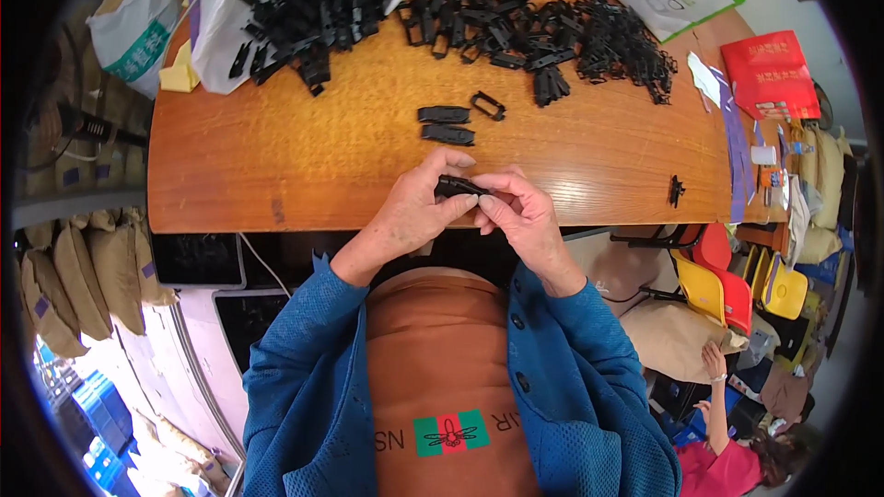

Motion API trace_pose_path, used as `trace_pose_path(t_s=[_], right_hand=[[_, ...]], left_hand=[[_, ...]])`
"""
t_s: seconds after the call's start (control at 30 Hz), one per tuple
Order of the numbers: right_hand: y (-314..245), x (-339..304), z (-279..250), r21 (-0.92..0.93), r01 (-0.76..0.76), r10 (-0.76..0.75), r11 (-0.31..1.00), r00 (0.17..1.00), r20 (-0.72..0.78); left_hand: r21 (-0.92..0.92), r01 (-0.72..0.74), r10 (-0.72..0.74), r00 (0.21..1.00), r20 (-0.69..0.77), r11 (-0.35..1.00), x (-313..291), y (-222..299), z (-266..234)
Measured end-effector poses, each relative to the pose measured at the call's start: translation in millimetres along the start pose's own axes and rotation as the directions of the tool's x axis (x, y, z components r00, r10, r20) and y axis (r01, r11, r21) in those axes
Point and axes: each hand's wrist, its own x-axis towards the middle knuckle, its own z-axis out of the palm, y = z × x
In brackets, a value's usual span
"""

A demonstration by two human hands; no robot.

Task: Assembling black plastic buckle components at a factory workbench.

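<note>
Right over the near edge of the counter, both hands are on one small black piece: the left hand grips its left end, the right hand pinches its right. Neither is nearer. Its long axis runs left to right, dipping slightly rightward. Just beyond lie two black clips, an open black frame beside them, then the black heap.

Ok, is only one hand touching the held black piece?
No, the left hand and right hand both have fingers on the black piece.
</note>
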Motion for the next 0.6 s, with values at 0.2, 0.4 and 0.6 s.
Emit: trace_pose_path(t_s=[0.2, 0.4, 0.6], right_hand=[[9.7, 8.0, -34.3, 0.443, -0.236, 0.272, 0.865, 0.962, -0.018], [7.5, 22.8, -57.9, 0.44, -0.193, 0.249, 0.877, 0.966, -0.071], [-7.0, 60.9, -133.4, -0.559, 0.033, -0.132, 0.829, 0.981, -0.139]], left_hand=[[-0.188, 0.103, -0.091, 0.993, 0.071, 0.977, 25.0, 6.1, 23.5], [-0.256, 0.096, -0.069, 0.991, 0.113, 0.962, 58.7, 13.7, 34.6], [0.601, -0.331, 0.327, 0.937, 0.12, 0.727, 88.1, 27.1, 15.3]])
